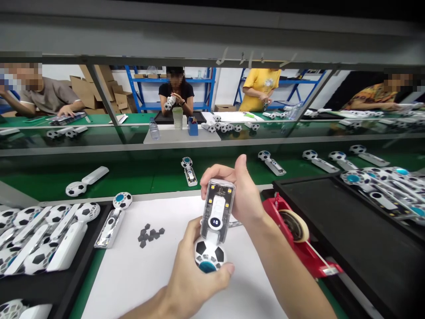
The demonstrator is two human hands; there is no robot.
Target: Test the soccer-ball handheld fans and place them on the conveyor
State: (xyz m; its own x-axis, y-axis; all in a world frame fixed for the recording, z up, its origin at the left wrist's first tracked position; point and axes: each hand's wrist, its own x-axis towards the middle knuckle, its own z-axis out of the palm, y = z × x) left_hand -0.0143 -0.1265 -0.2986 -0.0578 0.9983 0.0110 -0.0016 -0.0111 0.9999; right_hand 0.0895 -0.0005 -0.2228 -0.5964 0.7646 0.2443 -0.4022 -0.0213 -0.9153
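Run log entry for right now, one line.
left hand: holding soccer-ball device | right hand: at its clear end | display: lit | dark pentagons: on white sheet | red tape dispenser: right

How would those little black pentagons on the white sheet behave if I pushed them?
The black pentagons look flat, so they'd probably slide over the white sheet rather than roll. Being small, they're likely light and easily scattered. Several sit bunched together, so some may shift as a group.

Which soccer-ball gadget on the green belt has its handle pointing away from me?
The leftmost gadget; its white handle slants away from you, while the others' handles angle toward you.
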